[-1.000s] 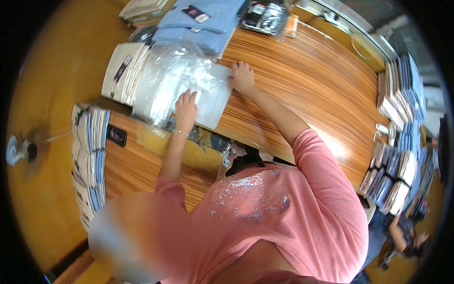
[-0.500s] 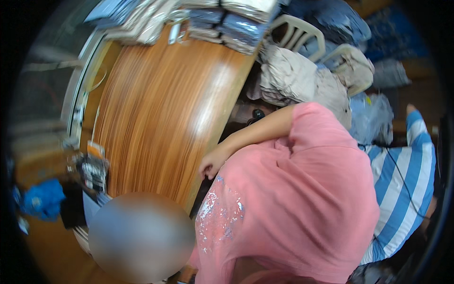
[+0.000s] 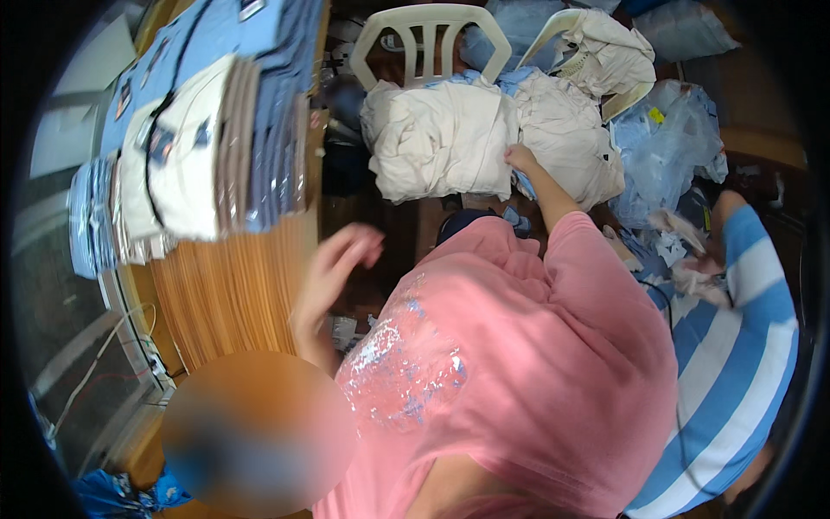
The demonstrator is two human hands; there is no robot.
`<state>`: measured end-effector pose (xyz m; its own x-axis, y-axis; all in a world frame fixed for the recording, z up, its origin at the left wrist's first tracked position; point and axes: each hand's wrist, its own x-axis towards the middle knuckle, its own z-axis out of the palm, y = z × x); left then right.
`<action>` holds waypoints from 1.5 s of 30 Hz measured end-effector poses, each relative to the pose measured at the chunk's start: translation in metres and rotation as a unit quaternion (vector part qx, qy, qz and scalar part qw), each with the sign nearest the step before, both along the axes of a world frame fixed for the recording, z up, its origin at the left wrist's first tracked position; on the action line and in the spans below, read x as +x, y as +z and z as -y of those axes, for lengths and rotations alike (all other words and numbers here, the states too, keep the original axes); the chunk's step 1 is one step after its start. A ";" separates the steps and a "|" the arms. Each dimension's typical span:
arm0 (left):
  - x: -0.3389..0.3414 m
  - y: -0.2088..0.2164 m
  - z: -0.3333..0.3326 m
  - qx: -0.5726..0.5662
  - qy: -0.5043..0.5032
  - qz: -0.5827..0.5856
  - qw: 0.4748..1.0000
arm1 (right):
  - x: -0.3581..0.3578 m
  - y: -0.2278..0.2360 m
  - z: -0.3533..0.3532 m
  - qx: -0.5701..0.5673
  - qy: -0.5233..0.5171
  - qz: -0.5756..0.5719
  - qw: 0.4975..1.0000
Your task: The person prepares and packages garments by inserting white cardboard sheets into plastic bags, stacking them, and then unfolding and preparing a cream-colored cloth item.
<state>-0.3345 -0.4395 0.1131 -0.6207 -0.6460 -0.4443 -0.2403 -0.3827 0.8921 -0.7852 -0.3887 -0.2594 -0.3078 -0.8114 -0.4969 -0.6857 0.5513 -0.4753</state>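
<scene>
A bulky pile of folded off-white garments (image 3: pixel 441 143) rests on a plastic chair. My right hand (image 3: pixel 521 159) reaches out to its right edge, fingers closed on the cloth where it meets a second off-white heap (image 3: pixel 571 143). My left hand (image 3: pixel 348 251) hangs in the air beside the table edge, slightly blurred, its fingers loosely bent and apart with nothing in them. To its left, stacks of wrapped folded garments, off-white (image 3: pixel 186 160) and blue (image 3: pixel 229 39), lie on the wooden table (image 3: pixel 229 294).
The cream chair back (image 3: pixel 432 39) stands behind the pile. Clear plastic bags (image 3: pixel 666 147) sit farther right. Close on my right, a person in blue-and-white stripes (image 3: pixel 726 381) has a hand near pale cloth (image 3: pixel 700 281). A blurred oval (image 3: pixel 259 432) covers the lower left.
The view has swung right, bringing the garment piles nearer the middle. My right hand has gone from beside the table edge to the off-white pile. My left hand has come into sight.
</scene>
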 end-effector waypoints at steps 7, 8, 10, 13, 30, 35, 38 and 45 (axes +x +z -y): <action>-0.195 -0.286 0.078 -0.237 0.057 0.127 0.962 | 0.023 -0.027 0.069 -0.184 -0.291 0.090 0.935; -0.208 -0.310 0.086 -0.201 0.123 0.149 0.960 | 0.024 -0.017 0.083 -0.191 -0.329 0.152 0.912; -0.225 -0.342 0.100 -0.126 0.251 0.190 0.941 | 0.019 0.004 0.100 -0.123 -0.324 0.257 0.902; -0.219 -0.338 0.129 0.223 0.157 0.119 0.955 | 0.013 0.031 0.093 0.029 -0.236 0.425 0.873; -0.175 -0.161 0.152 0.116 0.244 -0.133 0.954 | -0.029 0.190 0.046 -0.115 -0.213 0.586 0.774; -0.156 -0.032 0.159 -0.078 0.151 -0.303 0.938 | -0.031 0.309 0.053 -0.292 -0.104 0.639 0.704; -0.154 0.034 0.152 -0.229 0.095 -0.272 0.930 | -0.029 0.373 0.056 -0.379 -0.109 0.589 0.706; -0.162 0.124 0.168 -0.289 0.041 -0.205 0.934 | -0.030 0.469 0.069 -0.474 -0.106 0.288 0.825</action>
<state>-0.4960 -0.6074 0.2375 -0.6000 -0.7570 0.2585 0.1765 0.1899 0.9658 -0.8156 -0.4582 0.2092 -0.4276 -0.8775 0.2173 -0.1308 -0.1777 -0.9753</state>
